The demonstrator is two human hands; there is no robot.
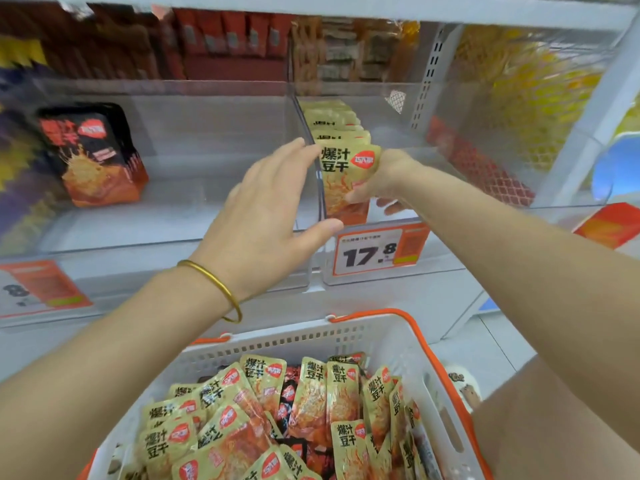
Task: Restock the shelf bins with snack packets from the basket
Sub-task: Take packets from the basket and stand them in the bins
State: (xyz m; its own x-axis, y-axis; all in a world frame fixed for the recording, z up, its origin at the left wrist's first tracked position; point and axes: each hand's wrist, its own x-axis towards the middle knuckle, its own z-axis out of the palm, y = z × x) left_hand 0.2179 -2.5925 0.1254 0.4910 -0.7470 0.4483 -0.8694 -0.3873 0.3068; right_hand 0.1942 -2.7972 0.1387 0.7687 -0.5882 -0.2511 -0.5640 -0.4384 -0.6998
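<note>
A row of beige and orange snack packets (341, 157) stands upright in the clear shelf bin (398, 109) at centre right. My right hand (384, 178) reaches into that bin and grips the front packets from the right side. My left hand (273, 206), fingers straight, rests against the clear divider wall on the packets' left, thumb near the bin's front edge. Below, a white basket (311, 337) with orange handles holds several of the same packets (311, 403) plus a few black ones.
The clear bin to the left (180, 216) holds only black and orange packets (91, 154) at its left. An orange price tag reading 17.8 (375, 251) hangs on the bin front. Upper shelves carry other snacks. A red mesh pack (485, 171) lies in the bin's right part.
</note>
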